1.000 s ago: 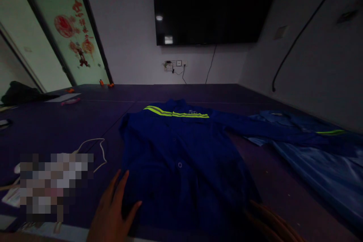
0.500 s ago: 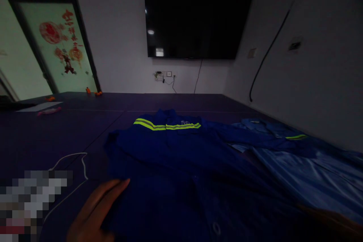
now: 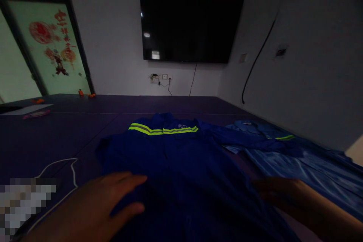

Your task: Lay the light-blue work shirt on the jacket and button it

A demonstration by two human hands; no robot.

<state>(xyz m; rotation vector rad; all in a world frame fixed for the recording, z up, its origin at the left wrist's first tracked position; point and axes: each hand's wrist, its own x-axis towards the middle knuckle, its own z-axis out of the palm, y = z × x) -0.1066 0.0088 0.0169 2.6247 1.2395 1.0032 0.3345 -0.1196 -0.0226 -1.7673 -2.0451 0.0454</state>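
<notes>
A dark blue work jacket point(image 3: 167, 155) lies spread out, collar away from me, with a yellow-green and grey reflective band across the chest. One sleeve stretches right over a lighter blue garment point(image 3: 297, 170). My left hand point(image 3: 113, 196) is over the jacket's lower left side, thumb and fingers apart, holding nothing. On the other side my right hand point(image 3: 283, 193) reaches in at the jacket's right edge. Its fingers look stretched out, though they are in deep shadow. Whether either palm presses on the cloth is hard to make out.
The purple surface point(image 3: 70, 128) runs back to the wall. A white cable point(image 3: 75, 174) curves at left beside a blurred-out patch. Small orange things point(image 3: 91, 95), a pink item point(image 3: 36, 114) and a pale sheet point(image 3: 31, 109) lie farther off. A television point(image 3: 190, 26) hangs on the wall.
My left hand has moved up and right over the jacket, its fingers spread. My right hand has come into clearer view at the right edge. The view has shifted slightly.
</notes>
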